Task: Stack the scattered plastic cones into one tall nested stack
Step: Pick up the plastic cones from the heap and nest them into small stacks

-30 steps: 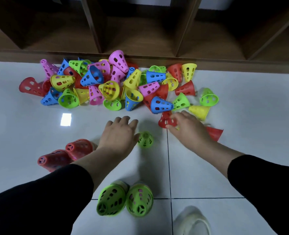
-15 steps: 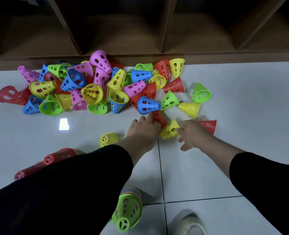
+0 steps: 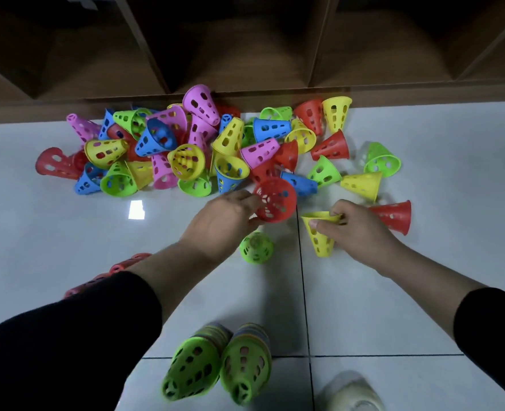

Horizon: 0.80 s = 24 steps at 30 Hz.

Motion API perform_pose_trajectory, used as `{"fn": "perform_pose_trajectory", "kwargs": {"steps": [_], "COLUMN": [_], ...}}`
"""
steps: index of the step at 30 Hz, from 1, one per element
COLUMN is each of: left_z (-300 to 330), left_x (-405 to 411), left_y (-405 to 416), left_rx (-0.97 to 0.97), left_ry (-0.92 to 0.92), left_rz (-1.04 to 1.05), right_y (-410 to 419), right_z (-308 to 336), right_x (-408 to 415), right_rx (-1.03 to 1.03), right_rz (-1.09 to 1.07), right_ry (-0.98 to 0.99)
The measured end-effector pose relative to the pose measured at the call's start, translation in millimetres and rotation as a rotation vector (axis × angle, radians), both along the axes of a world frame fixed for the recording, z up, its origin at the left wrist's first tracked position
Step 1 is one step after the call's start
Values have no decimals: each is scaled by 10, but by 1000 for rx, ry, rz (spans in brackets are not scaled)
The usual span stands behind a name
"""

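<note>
My left hand holds a red cone by its rim, its mouth turned towards me. My right hand pinches the rim of a yellow cone held mouth up, tip down. A pile of red, yellow, blue, green and pink cones lies across the floor behind both hands. One green cone lies on the tiles between my arms. Two green-topped nested stacks lie on their sides near me. Red stacks lie partly hidden under my left arm.
A dark wooden shelf unit runs along the back, its base touching the pile. A red cone lies right of my right hand. A pale rounded thing sits at the bottom edge. White floor tiles stretch right.
My left hand has lifted a red cone off the edge of the pile. My right hand has picked up the yellow cone and turned it mouth up.
</note>
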<state>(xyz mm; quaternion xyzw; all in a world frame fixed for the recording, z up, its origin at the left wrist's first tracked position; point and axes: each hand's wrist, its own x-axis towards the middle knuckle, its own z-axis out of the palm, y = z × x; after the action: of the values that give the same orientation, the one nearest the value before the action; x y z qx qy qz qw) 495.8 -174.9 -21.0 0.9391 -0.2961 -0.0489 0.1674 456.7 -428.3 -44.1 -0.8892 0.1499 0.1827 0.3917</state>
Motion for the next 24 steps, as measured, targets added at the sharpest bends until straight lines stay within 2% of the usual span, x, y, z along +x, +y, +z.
{"fn": "perform_pose_trajectory", "kwargs": {"steps": [4,10,12,16,20,22,24], "left_z": [157,249,240,204,110,26,-74], "left_x": [-176,-223,-173,-84,-5,1,-4], "left_y": [490,787,796,786,715,643,581], "left_rx": [-111,-204,-114,267,563,650,642], "left_ry": [60,238,300,420,454,443,445], "left_rz": [211,418,411,271,157,143,160], "right_y": [270,691,817,1045,1192,1257,1295], "right_z": [162,363,311,204,124,89,33], "right_x": [45,72,70,85,172,181,160], "right_rx": [31,-221,-290,-418,-557,-649,-663], "right_rz": [123,555,655,786,835,882,913], "right_ry": [-10,-42,-57,-62,-56,-74,-105]}}
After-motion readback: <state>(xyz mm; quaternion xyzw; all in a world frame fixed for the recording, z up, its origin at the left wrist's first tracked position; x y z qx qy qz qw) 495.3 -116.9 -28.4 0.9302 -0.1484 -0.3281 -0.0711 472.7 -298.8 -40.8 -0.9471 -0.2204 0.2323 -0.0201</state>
